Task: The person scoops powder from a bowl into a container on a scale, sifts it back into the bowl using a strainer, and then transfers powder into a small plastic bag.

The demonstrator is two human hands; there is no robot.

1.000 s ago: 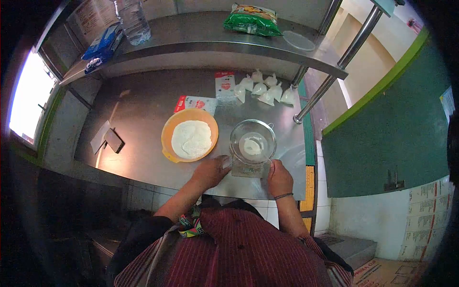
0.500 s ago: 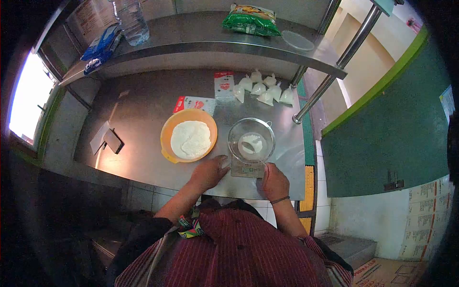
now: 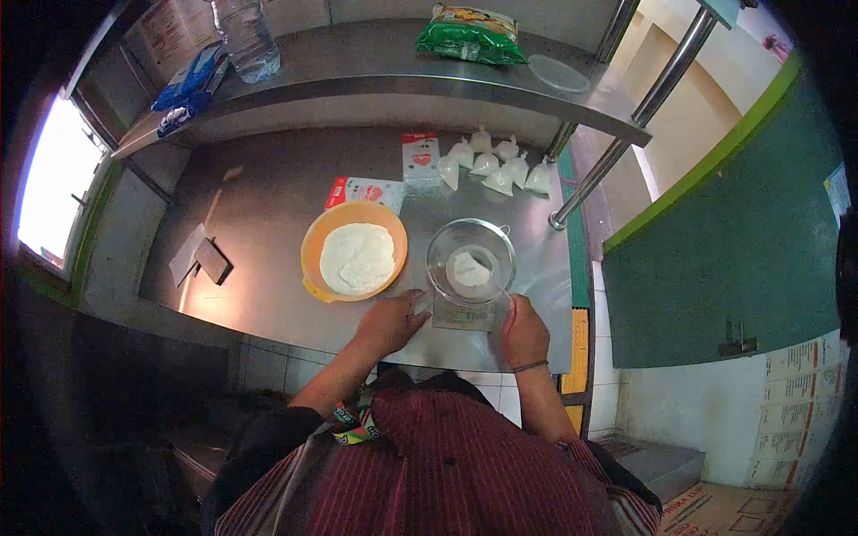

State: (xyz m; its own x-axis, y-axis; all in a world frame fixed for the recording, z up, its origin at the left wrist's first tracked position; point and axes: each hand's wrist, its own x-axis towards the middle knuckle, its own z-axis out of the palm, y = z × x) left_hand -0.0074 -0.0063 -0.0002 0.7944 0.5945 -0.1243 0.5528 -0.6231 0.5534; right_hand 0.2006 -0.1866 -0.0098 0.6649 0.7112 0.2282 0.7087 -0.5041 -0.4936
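A round metal-rimmed bowl or sieve (image 3: 431,253) sits over a small scale (image 3: 462,318), with white powder (image 3: 470,269) at its middle. At its lower right rim, my right hand (image 3: 525,332) is closed on a thin handle (image 3: 505,294); whether this belongs to a spoon or the sieve is unclear. My left hand (image 3: 393,322) rests on the table left of the scale, thumb and fingers apart, holding nothing visible. An orange bowl (image 3: 310,259) of white powder (image 3: 357,259) stands just beyond it.
Several small bags of white powder (image 3: 499,181) and two red-and-white boxes (image 3: 420,159) (image 3: 365,191) stand at the back. A phone-like object (image 3: 214,261) is at left. Above hangs a metal shelf (image 3: 357,86) with a green packet (image 3: 471,40), a bottle (image 3: 246,40) and a blue packet (image 3: 189,83).
My right hand has moved slightly right and up, still closed on the thin handle. The powder in the round bowl or sieve shows a different shape. My left hand has stayed in place.
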